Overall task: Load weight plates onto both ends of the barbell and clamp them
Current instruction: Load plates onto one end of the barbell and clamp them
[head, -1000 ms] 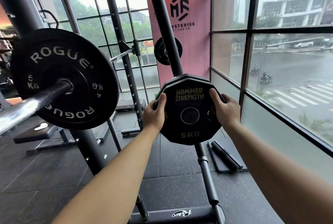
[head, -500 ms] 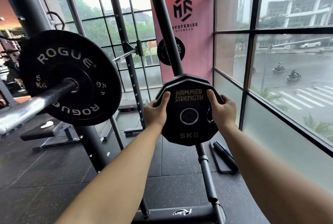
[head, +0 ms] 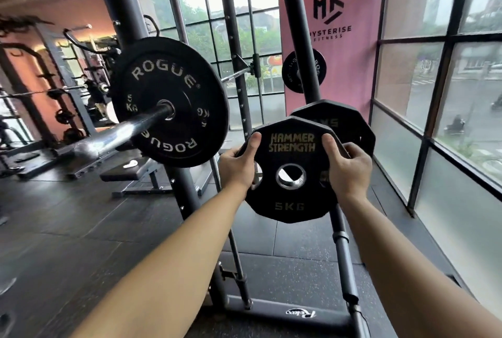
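I hold a black 5 kg Hammer Strength plate (head: 292, 202) upright in front of me, my left hand (head: 239, 168) on its left edge and my right hand (head: 349, 172) on its right edge. Through its centre hole I see the floor. A second plate of the same kind (head: 350, 123) stays behind it on the rack's storage peg. To the left, the barbell's chrome sleeve (head: 122, 131) points toward me, carrying a black Rogue 5 kg bumper plate (head: 173, 85). No clamp is visible on the sleeve.
Dark rack uprights (head: 298, 39) rise behind the held plate; the rack's base bar (head: 285, 313) lies on the rubber floor. A flat bench (head: 127, 174) stands under the barbell. Another small plate (head: 304, 70) hangs farther back. Windows (head: 434, 93) close off the right side.
The held plate has come off the storage peg toward me and slightly down, exposing the second plate behind it. The view has shifted, bringing the barbell end more toward the centre.
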